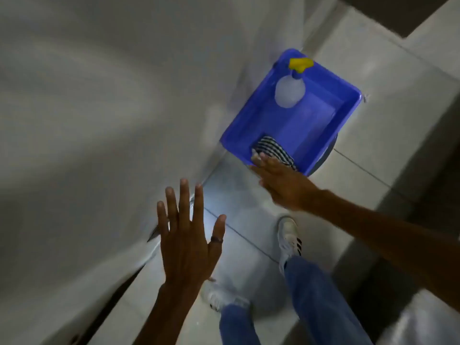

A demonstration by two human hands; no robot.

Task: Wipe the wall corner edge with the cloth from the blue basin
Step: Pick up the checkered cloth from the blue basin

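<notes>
A blue basin (346, 105) stands on the tiled floor against the white wall (112, 108). Inside it, in the near corner, lies a black-and-white striped cloth (270, 148). A clear spray bottle with a yellow trigger (290, 89) lies in the basin's far part. My right hand (281, 183) stretches over the basin's near rim with flat fingers, its fingertips at the edge of the cloth, holding nothing. My left hand (186, 240) hovers lower left, fingers spread, empty, near the wall's base.
The wall's vertical corner edge (305, 26) rises just beyond the basin. My two legs in blue jeans and white shoes (290, 235) stand on the pale floor tiles. A dark gap (119, 290) runs along the wall's foot at lower left.
</notes>
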